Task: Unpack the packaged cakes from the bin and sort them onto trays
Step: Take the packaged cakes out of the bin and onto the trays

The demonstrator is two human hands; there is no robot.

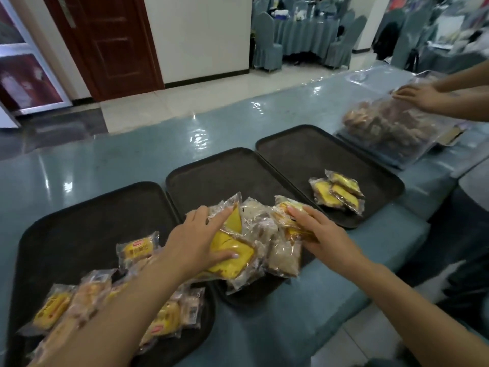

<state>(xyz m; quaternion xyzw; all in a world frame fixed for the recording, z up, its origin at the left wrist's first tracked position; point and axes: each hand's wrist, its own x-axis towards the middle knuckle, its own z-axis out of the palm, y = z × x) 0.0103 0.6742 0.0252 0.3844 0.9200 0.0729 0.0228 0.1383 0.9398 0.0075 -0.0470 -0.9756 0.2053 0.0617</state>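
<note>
Three dark trays lie in a row on the table. The left tray (79, 221) holds several wrapped yellow cakes (137, 249). On the middle tray (211, 176) lies a heap of wrapped cakes, some yellow and some pale (285, 256). My left hand (195, 242) grips wrapped yellow cake slices (232, 256) at the heap's left side. My right hand (320, 231) holds a yellow wrapped cake (284, 207) at the heap's right side. The right tray (304, 149) carries three wrapped yellow slices (337, 193) near its front.
At the far right another person's hand (418, 96) rests on a clear plastic bin (391, 128) full of brown baked goods. The table (132, 144) has a glossy blue-grey cover. Behind it are a tiled floor, a dark red door and covered chairs.
</note>
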